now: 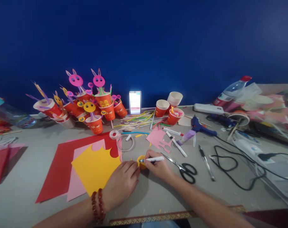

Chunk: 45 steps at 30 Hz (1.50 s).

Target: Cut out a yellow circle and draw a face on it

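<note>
In the head view, the right hand point(161, 169) grips a slim white marker point(156, 159), its dark lettering unreadable, over a round yellow paper piece point(142, 166) on the grey desk point(155, 198). The left hand point(122, 180) touches this piece; whether it pinches, I cannot tell. A red paper cup point(109, 110) bears yellow characters.

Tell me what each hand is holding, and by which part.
The right hand holds a white marker near its tip end. The left hand's fingertips are at the yellow disc's edge; whether they grip it cannot be told.
</note>
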Each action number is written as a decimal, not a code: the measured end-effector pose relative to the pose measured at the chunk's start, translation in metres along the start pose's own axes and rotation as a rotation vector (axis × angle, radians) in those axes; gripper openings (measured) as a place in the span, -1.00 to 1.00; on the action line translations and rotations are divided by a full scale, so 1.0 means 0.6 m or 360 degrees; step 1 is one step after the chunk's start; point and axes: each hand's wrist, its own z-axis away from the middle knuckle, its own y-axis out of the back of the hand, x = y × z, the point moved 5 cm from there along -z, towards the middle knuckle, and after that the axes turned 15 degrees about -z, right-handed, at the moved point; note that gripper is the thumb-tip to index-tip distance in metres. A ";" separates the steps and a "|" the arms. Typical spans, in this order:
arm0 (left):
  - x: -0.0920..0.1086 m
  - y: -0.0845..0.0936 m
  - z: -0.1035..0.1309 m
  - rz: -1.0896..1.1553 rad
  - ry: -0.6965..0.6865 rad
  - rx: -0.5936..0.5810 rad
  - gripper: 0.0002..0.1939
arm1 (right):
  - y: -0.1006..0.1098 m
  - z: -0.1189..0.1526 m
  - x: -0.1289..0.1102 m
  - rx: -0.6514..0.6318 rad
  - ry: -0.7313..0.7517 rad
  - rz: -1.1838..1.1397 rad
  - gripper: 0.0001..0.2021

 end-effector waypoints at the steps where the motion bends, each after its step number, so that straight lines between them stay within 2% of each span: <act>1: 0.000 0.000 0.000 0.0001 0.0001 -0.0001 -0.69 | 0.000 0.000 0.000 0.0000 0.0000 0.0001 -0.88; 45: 0.001 -0.007 0.002 0.0019 0.0001 -0.0009 -0.67 | 0.001 0.000 -0.001 0.0009 -0.0009 0.0045 -0.87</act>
